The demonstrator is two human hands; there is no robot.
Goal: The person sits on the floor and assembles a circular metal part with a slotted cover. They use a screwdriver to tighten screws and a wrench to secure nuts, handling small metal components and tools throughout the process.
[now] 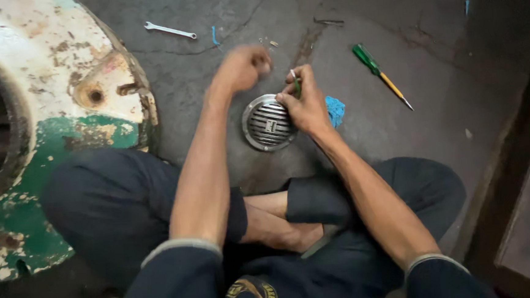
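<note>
Hands over round grille (268, 124), right hand (304, 107) gripping small tool (296, 86)

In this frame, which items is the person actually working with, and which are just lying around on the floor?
In use:
round ribbed metal horn, under the right hand
small green-handled tool in the right hand
left hand, closed, raised above the horn
blue rag beside the horn

Lying about:
wrench
green-handled screwdriver
rusty white-and-green panel

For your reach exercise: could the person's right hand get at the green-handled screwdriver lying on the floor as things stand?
Probably yes. The screwdriver lies on bare floor just beyond the right hand, nothing between them, though that hand already grips a small tool.
</note>
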